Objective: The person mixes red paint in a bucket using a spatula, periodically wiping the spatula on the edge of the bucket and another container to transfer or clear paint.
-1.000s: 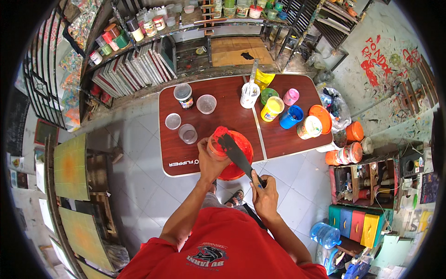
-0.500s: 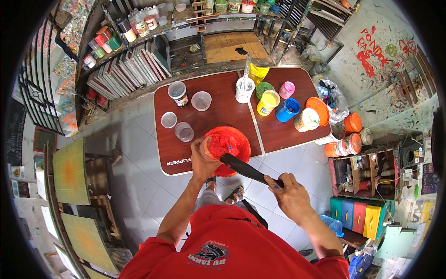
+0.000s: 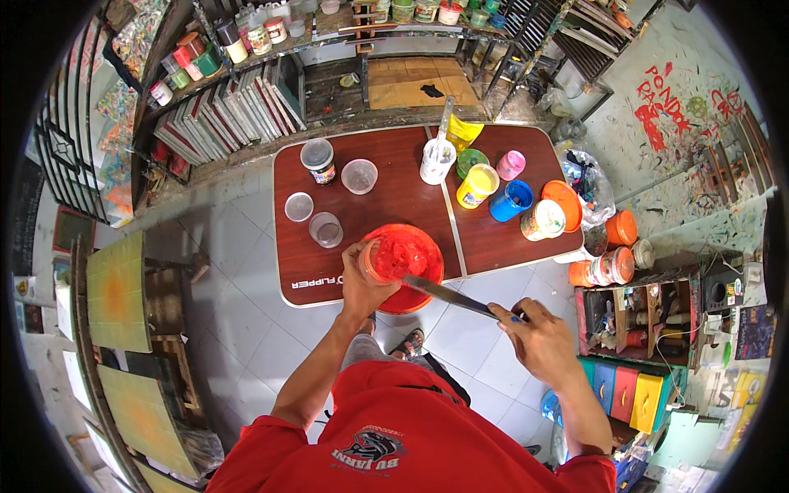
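Note:
My left hand [image 3: 358, 283] is wrapped round a small clear plastic cup [image 3: 380, 263] smeared with red paint. The cup is tipped over a red-orange bucket [image 3: 438, 267], its mouth turned toward thick red paint [image 3: 413, 249]. In my right hand [image 3: 538, 338] is the handle of a long spatula [image 3: 457, 298]. Its blade reaches left to the cup's lower edge and the near side of the bucket; red paint hides the tip. The bucket sits at the near edge of a dark red folding table [image 3: 370, 222].
Clear tubs [image 3: 325, 230] and a dark-lidded jar [image 3: 317, 161] stand left on the table. Toward the right are a white paint tub [image 3: 437, 161] with a stirrer, a yellow pot [image 3: 477, 186], a blue pot [image 3: 510, 201] and an orange lid [image 3: 561, 205]. Screen frames [image 3: 234, 115] lean behind.
My right hand has moved slightly right and down. The spatula has turned: its broad dark face showed before, now a narrower, lighter side. The cup stays tilted over the bucket.

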Action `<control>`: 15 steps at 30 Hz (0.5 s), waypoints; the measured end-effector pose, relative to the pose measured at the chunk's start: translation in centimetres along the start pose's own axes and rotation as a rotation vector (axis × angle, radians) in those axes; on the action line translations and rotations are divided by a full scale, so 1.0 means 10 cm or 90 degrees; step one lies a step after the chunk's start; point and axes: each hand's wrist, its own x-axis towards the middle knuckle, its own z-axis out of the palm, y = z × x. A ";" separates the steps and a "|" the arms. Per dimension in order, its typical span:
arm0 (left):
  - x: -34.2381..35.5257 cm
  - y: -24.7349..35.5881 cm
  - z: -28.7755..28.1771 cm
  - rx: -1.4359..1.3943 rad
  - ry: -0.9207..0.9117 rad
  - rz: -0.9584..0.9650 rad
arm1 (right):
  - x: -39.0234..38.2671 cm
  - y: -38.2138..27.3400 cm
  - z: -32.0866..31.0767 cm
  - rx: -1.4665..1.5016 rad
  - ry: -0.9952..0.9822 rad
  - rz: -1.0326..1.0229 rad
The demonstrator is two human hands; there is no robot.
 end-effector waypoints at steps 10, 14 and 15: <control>0.09 0.01 0.02 -0.010 -0.012 -0.010 | 0.00 0.02 0.82 0.554 -0.069 0.293; 0.07 -0.06 0.03 -0.030 0.005 0.003 | -0.06 0.13 0.84 0.687 -0.152 0.376; 0.07 -0.06 0.04 -0.017 -0.007 0.009 | -0.06 0.16 0.81 0.679 -0.171 0.384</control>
